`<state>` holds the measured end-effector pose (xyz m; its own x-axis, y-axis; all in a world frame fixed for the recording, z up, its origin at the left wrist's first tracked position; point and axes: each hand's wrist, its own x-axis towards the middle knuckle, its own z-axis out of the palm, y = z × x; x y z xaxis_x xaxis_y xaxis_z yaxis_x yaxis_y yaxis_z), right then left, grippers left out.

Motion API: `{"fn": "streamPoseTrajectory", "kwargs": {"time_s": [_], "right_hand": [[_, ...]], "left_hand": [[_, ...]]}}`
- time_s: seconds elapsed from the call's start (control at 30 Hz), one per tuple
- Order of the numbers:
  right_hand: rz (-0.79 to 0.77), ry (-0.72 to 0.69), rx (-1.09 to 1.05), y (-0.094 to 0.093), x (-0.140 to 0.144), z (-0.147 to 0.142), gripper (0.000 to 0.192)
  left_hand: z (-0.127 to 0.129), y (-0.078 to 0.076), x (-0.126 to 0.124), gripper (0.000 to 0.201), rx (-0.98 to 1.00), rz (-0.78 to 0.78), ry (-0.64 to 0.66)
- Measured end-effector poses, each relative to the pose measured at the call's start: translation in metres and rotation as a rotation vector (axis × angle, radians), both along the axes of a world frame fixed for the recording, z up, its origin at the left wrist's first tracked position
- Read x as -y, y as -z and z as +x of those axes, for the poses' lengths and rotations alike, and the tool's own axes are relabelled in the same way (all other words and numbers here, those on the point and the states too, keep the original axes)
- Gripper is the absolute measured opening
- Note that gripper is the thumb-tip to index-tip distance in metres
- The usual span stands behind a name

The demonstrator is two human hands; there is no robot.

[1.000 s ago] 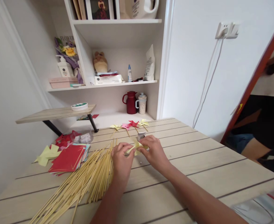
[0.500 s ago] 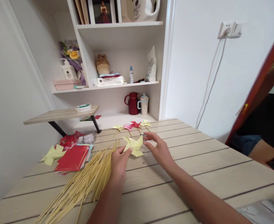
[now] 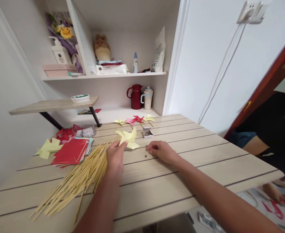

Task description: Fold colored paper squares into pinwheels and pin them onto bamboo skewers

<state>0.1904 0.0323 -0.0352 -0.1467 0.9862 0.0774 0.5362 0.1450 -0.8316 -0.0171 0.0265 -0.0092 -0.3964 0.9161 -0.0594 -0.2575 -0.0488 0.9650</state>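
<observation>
My left hand (image 3: pixel 115 157) pinches a pale yellow paper pinwheel (image 3: pixel 129 137) between thumb and fingers, above the tips of the sticks. My right hand (image 3: pixel 163 151) rests low at the tabletop with its fingers curled together. At its fingertips is a tiny light speck, too small to name. A small dark metal-looking piece (image 3: pixel 146 156) lies on the wood just below those fingertips. Beyond the right hand stands a little open white box (image 3: pixel 147 133) with small shiny bits inside. A bundle of thin wooden sticks (image 3: pixel 76 181) lies left of my left hand.
Finished pinwheels on sticks (image 3: pixel 138 119) lie at the back. Square coloured papers (image 3: pixel 68 152), a loose yellow pinwheel (image 3: pixel 47 149) and a clear container (image 3: pixel 89 131) are at left. A raised wooden stand (image 3: pixel 52 105) overhangs there. A red jug (image 3: pixel 136 97) stands behind; another person (image 3: pixel 266 129) is at right.
My right hand has dropped to the tabletop and its fingers have closed, uncovering the white box. My left hand still holds the yellow pinwheel. The view has tilted down.
</observation>
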Motion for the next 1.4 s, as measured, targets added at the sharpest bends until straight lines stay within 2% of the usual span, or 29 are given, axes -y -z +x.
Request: {"fn": "streamPoseTrajectory", "kwargs": {"time_s": [0.17,0.37,0.83,1.03,1.17,1.4], "right_hand": [[-0.019,-0.099,-0.082,-0.001,0.007,0.001,0.014],[-0.045,-0.13,-0.15,0.0,0.008,-0.003,0.016],[0.034,-0.121,-0.021,0.004,0.007,-0.01,0.004],[0.051,-0.094,0.04,0.004,0.007,-0.013,0.006],[0.128,-0.102,0.001,-0.007,0.013,-0.017,0.011],[0.3,-0.036,-0.354,-0.033,0.029,-0.026,0.011]], "left_hand": [[0.001,-0.001,0.001,0.027,0.006,0.021,0.002],[0.002,0.001,0.001,0.028,-0.015,0.037,0.001],[0.003,0.003,0.001,0.028,0.008,0.064,0.016],[0.003,0.005,0.001,0.025,-0.013,0.082,0.032],[0.003,0.005,0.002,0.027,0.02,0.106,0.065],[0.011,0.003,0.008,0.035,0.005,0.171,0.154]]}}
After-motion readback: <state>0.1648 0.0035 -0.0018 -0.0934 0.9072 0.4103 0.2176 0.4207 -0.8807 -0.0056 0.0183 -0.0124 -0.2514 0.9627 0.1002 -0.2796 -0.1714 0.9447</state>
